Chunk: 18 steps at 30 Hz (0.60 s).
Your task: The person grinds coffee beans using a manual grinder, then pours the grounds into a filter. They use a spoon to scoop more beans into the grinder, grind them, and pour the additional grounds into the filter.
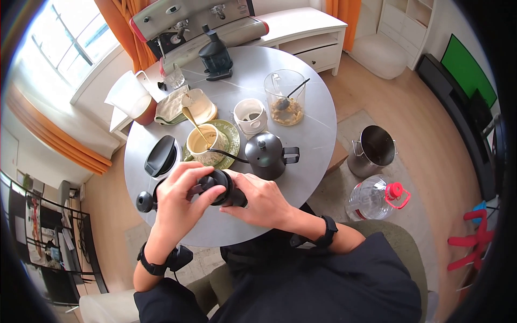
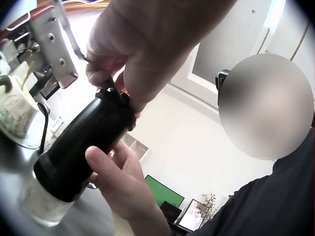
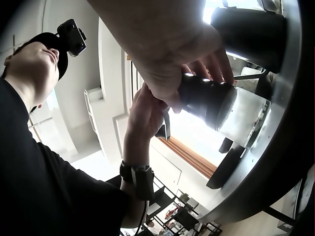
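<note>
A black hand coffee grinder (image 2: 81, 147) with a clear jar (image 2: 44, 204) at its base is held tilted over the table's near edge. My right hand (image 1: 264, 199) grips its dark body, fingers and thumb wrapped round it. At the top, my left hand (image 1: 186, 196) pinches the crank arm (image 1: 195, 190) between thumb and fingers. The crank's round black knob (image 1: 144, 202) sticks out to the left of that hand. Just beyond the hands stand a black gooseneck kettle (image 1: 265, 157) and a patterned cup (image 1: 203, 144) with a gold spoon on a green saucer (image 1: 232, 137).
A black-lidded tumbler (image 1: 161, 156) stands left on the round table (image 1: 307, 153). Farther back are a white cup (image 1: 250, 116), a glass jug (image 1: 285, 97) and a dark canister (image 1: 215, 56). A steel pot (image 1: 373, 151) and a water bottle (image 1: 371, 199) stand right, below the table.
</note>
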{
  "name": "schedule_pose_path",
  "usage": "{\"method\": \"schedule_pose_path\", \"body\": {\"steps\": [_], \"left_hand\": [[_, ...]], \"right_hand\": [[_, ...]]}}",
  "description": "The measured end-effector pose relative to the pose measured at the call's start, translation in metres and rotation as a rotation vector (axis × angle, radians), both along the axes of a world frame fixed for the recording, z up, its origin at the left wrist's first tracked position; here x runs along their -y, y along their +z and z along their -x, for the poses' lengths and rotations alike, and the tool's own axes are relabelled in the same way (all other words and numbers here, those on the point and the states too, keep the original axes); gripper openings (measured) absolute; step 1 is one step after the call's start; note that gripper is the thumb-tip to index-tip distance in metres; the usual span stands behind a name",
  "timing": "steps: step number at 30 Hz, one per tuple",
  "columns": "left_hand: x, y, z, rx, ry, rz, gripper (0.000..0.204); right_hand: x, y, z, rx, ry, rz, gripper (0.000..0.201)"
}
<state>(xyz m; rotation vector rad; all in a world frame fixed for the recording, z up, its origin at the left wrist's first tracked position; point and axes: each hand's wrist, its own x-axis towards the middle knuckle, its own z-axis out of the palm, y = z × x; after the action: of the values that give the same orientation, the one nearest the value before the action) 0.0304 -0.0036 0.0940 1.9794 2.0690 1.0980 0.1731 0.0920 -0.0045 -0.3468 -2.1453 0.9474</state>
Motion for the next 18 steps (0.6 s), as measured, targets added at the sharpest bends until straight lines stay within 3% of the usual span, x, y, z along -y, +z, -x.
{"method": "schedule_pose_path", "body": {"steps": [3, 5, 6, 8, 9, 11, 14, 15, 18], "left_hand": [[0.006, 0.011, 0.004, 0.032, 0.107, -0.108, 0.031], [0.016, 0.008, 0.013, 0.225, 0.106, -0.222, 0.026], [0.022, 0.004, 0.018, 0.361, 0.116, -0.284, 0.023], [0.046, -0.007, 0.032, 0.414, 0.224, -0.328, 0.015], [0.058, -0.012, 0.032, 0.536, 0.277, -0.321, 0.007], [0.080, -0.041, 0.031, 0.721, 0.325, -0.298, 0.010], [0.098, -0.087, 0.022, 1.024, 0.397, -0.223, 0.017], [0.098, -0.094, 0.013, 1.105, 0.466, -0.205, 0.018], [0.107, -0.117, 0.003, 1.243, 0.423, -0.154, 0.023]], "right_hand": [[-0.003, 0.001, 0.001, 0.008, 0.027, 0.006, 0.066], [-0.003, 0.000, -0.001, -0.018, 0.032, -0.011, 0.064], [-0.006, 0.006, -0.007, -0.042, -0.016, -0.084, 0.061], [-0.021, 0.033, -0.033, -0.098, -0.115, -0.226, 0.054], [-0.040, 0.045, -0.047, -0.086, -0.193, -0.224, 0.038], [-0.090, 0.067, -0.061, -0.106, -0.504, -0.121, 0.027], [-0.180, 0.079, -0.067, 0.365, -0.858, -0.184, 0.043], [-0.195, 0.080, -0.061, 0.453, -0.833, -0.178, 0.045], [-0.227, 0.079, -0.051, 0.685, -0.742, -0.141, 0.048]]}}
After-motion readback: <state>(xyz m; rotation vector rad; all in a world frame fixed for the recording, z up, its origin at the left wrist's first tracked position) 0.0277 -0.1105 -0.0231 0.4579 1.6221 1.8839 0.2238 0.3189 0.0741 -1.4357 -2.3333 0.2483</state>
